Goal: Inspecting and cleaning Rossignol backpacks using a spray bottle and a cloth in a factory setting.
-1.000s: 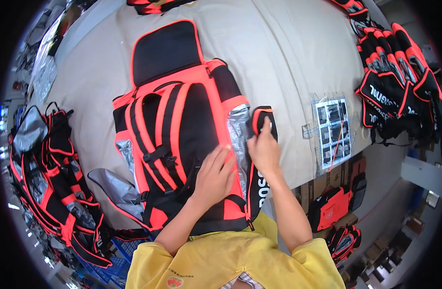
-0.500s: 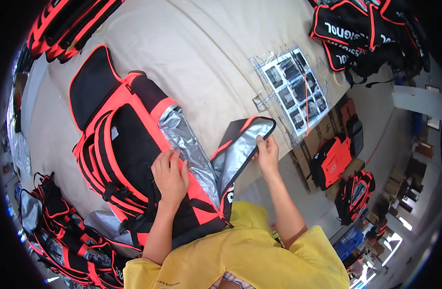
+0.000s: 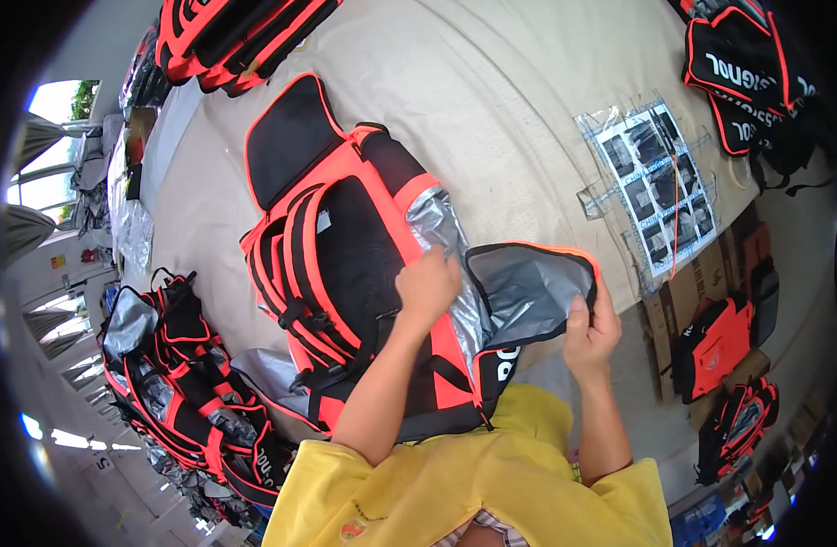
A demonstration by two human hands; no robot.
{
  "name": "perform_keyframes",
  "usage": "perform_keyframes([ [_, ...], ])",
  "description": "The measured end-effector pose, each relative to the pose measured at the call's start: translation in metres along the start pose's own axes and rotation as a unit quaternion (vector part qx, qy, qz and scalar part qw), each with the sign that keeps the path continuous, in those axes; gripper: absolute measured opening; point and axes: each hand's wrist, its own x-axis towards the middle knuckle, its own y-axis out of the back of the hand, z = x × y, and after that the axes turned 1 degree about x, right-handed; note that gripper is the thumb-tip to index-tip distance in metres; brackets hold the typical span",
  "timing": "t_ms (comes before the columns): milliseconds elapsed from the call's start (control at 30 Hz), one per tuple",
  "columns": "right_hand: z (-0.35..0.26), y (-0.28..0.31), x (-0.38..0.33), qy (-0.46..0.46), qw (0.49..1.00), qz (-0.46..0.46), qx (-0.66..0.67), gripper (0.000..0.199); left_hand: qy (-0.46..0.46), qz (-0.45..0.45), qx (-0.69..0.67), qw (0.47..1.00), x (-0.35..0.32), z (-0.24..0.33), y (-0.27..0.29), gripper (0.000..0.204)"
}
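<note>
A black and bright orange-red backpack [image 3: 354, 246] lies on the covered table in front of me, its straps and padded back facing up. Along its right side an opening shows silver lining [image 3: 436, 219]. My right hand [image 3: 593, 335] grips the edge of a silver-lined side flap [image 3: 537, 287] between thumb and fingers, holding it out to the right. My left hand [image 3: 427, 287] rests over the orange edge beside the opening, fingers curled in. What those fingers hold, if anything, is hidden. At the far end a black panel [image 3: 295, 137] with orange trim lies folded outward.
A photo sheet [image 3: 660, 187] is taped to the beige table cover [image 3: 509, 118], with an orange cord across it. More backpacks are piled at lower left [image 3: 181, 392], far left [image 3: 245, 36] and far right [image 3: 746, 77]. Cartons and an orange bag [image 3: 714, 346] stand beyond the right table edge.
The view has swung left, so everything sits further right. My right hand has opened the flap wider, showing more silver lining. My left hand's fingers have gone from spread to curled.
</note>
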Motion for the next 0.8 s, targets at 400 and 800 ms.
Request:
perform_keyframes([
  [400,0.030,0.054,-0.017,-0.067,0.967,0.098,0.228,0.048,0.076,0.032,-0.856,0.510,-0.160,-0.119,0.059,0.063],
  [800,-0.008,0.034,-0.010,-0.141,0.954,0.072,0.255,0.034,0.049,0.036,-0.816,0.575,-0.146,-0.108,0.078,0.043],
])
